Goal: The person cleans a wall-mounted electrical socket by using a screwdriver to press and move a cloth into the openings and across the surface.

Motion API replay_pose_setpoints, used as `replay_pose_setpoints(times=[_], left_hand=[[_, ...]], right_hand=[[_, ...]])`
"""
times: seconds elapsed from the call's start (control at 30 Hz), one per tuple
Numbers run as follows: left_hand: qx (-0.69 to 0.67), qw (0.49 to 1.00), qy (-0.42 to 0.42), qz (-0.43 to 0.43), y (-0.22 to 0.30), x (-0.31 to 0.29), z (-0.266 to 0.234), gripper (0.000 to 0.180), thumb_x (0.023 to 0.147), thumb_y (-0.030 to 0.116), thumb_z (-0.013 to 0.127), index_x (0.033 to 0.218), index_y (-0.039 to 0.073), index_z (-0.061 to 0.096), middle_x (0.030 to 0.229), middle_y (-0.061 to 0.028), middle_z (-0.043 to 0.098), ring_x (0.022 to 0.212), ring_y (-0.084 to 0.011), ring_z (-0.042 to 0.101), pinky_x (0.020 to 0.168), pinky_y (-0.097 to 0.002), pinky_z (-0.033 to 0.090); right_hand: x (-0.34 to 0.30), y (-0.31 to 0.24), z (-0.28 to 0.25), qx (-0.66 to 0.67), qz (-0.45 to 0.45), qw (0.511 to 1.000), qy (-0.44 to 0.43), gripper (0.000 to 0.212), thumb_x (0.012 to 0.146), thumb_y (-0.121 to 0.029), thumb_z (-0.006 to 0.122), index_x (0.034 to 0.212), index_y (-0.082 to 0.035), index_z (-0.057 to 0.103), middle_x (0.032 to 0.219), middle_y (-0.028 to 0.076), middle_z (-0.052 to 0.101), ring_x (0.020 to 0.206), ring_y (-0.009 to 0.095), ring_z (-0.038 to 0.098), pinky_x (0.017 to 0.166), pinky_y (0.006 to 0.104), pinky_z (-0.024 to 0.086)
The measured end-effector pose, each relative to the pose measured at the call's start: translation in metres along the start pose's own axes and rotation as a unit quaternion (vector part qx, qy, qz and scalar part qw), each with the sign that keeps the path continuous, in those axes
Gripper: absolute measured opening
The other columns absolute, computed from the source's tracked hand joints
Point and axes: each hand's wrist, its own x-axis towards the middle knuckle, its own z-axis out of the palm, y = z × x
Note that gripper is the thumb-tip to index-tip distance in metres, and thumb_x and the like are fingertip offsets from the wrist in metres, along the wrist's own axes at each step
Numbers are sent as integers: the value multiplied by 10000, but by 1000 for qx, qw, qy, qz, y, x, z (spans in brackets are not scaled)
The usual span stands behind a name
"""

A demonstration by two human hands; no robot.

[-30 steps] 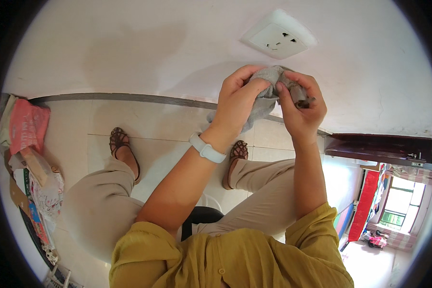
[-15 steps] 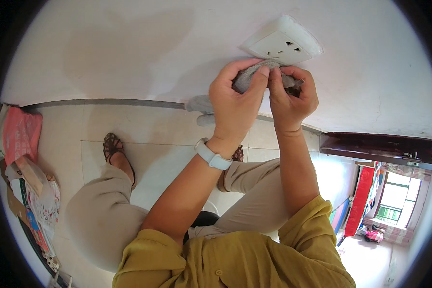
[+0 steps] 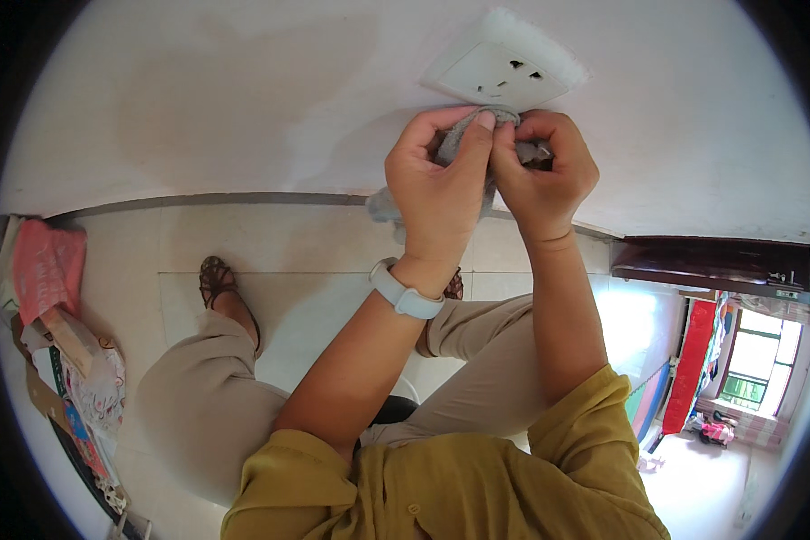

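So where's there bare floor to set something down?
Bare tile lies between pink bag and left sandal, and between that and the right sandal. Crowded: left edge, piled with packages, and below the socket, where left hand and right hand hold grey cloth.

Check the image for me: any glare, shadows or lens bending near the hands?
Head view: soft shadows on the wall left of the left hand; the window at right is blown out; the grey skirting strip bows with the fisheye, and corners go black; grey cloth between left and right hand is visible, its weave unclear.
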Motion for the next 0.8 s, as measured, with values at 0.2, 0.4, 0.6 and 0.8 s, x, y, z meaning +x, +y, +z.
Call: replay_pose_setpoints(times=[0.2, 0.4, 0.6, 0.8], left_hand=[[14, 1000, 1, -2, 2, -3, -5, 162, 825, 75, 673, 927, -36, 612, 846, -66, 656, 753, -76, 582, 684, -210, 474], [-14, 998, 9, 60, 3, 2, -15, 151, 843, 62, 662, 944, -31, 599, 876, -70, 649, 783, -71, 579, 700, -198, 470], [-21, 998, 14, 64, -5, 5, -14, 146, 848, 81, 666, 940, -12, 601, 909, -66, 653, 801, -86, 586, 705, -213, 476], [-121, 989, 61, -51, -12, -10, 10, 154, 834, 90, 689, 908, -15, 604, 823, -36, 641, 716, -54, 559, 648, -191, 457]], right_hand=[[1, 3, 2, 24, -10, 1000, 5, 195, 627, -31, 745, 680, -65, 560, 648, 42, 558, 521, 154, 531, 458, 243, 431], [6, -5, 8, 5, -11, 1000, 11, 234, 618, -107, 808, 681, -70, 586, 619, 31, 539, 494, 151, 488, 419, 253, 389], [4, -11, 8, -2, -7, 1000, 23, 231, 637, -87, 787, 683, -68, 561, 625, 42, 539, 516, 178, 501, 435, 275, 404], [0, 1, 1, -8, -29, 1000, -5, 227, 673, -37, 738, 726, -73, 520, 642, 46, 525, 531, 202, 509, 453, 284, 417]])
